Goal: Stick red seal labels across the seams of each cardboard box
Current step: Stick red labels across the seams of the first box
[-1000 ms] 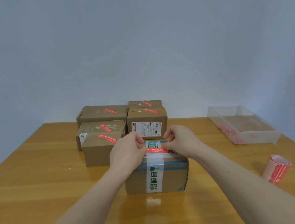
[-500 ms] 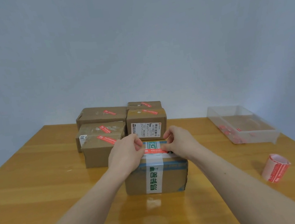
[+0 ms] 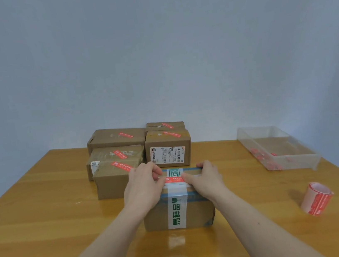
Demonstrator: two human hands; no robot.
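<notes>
Two bare forearms, entering from 7 and 5 o'clock. No sleeves, both arms uncovered up to the frame's lower edge. Left hand (image 3: 143,187) bare: no glove, ring or watch in sight. Right hand (image 3: 206,179) likewise bare, wrist free of any band. One small dark mole on the right forearm, toward 5 o'clock. Fingers (image 3: 156,171) unadorned, nails short as far as visible. No clothing anywhere in view.

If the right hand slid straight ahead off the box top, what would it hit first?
Probably the box with the white shipping label, standing just behind the taped box that the right hand presses; the depth gap between them is unclear.
</notes>
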